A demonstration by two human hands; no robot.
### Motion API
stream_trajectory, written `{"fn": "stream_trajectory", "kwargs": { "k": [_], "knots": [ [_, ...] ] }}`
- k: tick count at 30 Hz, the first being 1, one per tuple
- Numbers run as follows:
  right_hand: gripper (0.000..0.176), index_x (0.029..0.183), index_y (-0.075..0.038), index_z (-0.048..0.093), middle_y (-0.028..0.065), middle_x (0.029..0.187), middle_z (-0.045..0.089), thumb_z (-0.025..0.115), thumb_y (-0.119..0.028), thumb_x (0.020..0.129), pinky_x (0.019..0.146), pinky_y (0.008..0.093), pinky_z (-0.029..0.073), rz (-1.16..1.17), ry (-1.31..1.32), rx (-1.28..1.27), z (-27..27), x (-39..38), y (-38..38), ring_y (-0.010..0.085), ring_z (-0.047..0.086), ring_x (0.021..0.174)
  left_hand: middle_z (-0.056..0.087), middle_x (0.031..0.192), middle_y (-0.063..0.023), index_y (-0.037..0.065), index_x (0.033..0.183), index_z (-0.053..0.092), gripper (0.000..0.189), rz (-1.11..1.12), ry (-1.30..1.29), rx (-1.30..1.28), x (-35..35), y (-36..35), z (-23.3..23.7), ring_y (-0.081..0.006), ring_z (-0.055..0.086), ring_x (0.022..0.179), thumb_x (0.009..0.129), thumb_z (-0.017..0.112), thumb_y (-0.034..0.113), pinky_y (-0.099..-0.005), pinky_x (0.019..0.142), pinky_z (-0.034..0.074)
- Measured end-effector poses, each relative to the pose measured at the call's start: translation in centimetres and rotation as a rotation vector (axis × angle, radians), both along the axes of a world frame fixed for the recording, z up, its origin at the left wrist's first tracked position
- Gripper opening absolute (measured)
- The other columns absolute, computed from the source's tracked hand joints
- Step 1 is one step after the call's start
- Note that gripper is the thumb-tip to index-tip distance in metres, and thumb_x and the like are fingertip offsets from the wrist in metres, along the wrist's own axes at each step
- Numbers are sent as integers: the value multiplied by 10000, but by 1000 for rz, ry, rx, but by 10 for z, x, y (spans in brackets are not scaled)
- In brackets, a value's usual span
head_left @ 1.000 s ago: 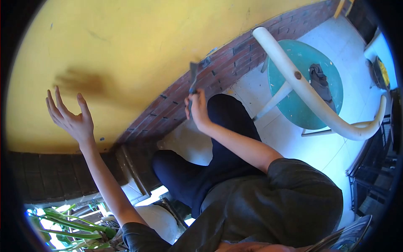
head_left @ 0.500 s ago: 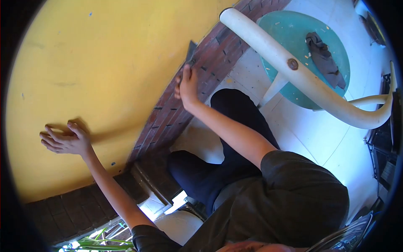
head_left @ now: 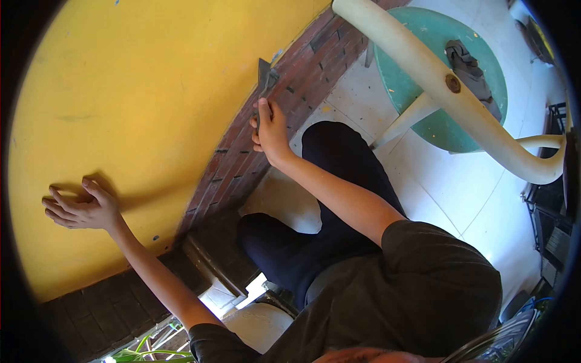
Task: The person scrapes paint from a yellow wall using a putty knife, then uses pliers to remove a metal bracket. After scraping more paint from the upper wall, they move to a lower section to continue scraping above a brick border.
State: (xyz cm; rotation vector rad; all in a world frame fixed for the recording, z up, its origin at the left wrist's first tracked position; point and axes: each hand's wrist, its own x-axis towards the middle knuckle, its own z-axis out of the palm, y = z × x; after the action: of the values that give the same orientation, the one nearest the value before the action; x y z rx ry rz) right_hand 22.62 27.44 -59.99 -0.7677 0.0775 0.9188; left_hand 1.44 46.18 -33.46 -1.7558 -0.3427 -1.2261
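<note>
Here, the scraper [head_left: 264, 75] extends beyond the right hand [head_left: 272, 132] clasping it — the left hand [head_left: 85, 208] splayed.

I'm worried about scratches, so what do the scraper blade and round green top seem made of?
Scraper blade: probably metal, dull grey, from its thin, flat shape. Round green top: smooth, perhaps plastic or glass; its even colour leaves that open.

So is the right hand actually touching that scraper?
Touching. The head view shows the right hand closed around the scraper, with its blade sticking out past the thumb.
</note>
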Motion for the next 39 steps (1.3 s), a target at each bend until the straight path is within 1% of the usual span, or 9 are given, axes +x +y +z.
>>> {"fn": "stream_trajectory", "kwargs": {
  "k": [4,11,14,17,18,22,25,34,39],
  "knots": [
    [405,1160,-124,498,-12,756,478,467,-521,1087,389,256,259,-76,10,25,-3,29,0,77,377,455,404,1594,-203,65,1471,531,704,12,9,-7,0,0,1,-439,314,1487,979,582,567,-615,1166,276],
    [416,1148,-128,508,-13,770,483,466,-536,1083,392,245,263,20,-24,-19,-3,18,-7,70,379,467,445,1564,-196,61,1460,539,708,-12,21,44,1,4,3,-440,350,1465,972,595,570,-608,1159,295],
    [436,1148,-130,515,-5,747,487,499,-557,1063,376,250,259,-103,5,-17,-7,45,-2,70,359,436,454,1557,-191,63,1458,539,705,-4,24,46,1,4,2,-437,361,1456,973,597,570,-608,1155,300],
    [437,1165,-131,522,-3,743,487,501,-556,1062,367,254,252,-115,-32,2,-13,53,0,71,353,420,461,1553,-186,64,1456,539,691,6,22,43,0,0,1,-434,367,1452,981,595,563,-603,1152,308],
    [425,1168,-130,533,-17,769,492,479,-541,1076,373,244,241,-70,-9,-70,-6,40,-4,62,377,454,463,1552,-184,64,1455,539,685,-1,18,49,3,0,1,-433,368,1451,984,594,559,-601,1150,311],
    [455,1220,-98,526,-15,766,482,483,-529,1079,372,248,228,39,-37,-37,-6,24,-12,63,359,428,461,1553,-179,63,1441,549,674,-52,46,101,4,5,4,-429,372,1448,989,588,561,-588,1148,323],
    [455,1218,-100,525,-11,767,480,482,-531,1079,370,250,228,44,-17,-16,-4,27,-14,65,360,426,483,1527,-208,48,1437,533,678,-38,73,135,5,4,5,-443,422,1413,975,624,536,-588,1127,337],
    [413,1172,-113,533,19,726,502,502,-513,1076,345,274,277,-145,2,-17,-9,35,15,86,397,394,513,1484,-220,35,1424,536,678,-5,63,123,5,2,5,-429,439,1398,973,624,533,-571,1116,349],
    [400,1157,-105,531,20,687,491,491,-496,1083,336,274,283,-101,-83,-37,-20,23,12,89,405,388,546,1398,-224,21,1388,538,686,23,62,121,-3,12,3,-450,460,1349,966,623,555,-601,1095,350]
  ]
}}
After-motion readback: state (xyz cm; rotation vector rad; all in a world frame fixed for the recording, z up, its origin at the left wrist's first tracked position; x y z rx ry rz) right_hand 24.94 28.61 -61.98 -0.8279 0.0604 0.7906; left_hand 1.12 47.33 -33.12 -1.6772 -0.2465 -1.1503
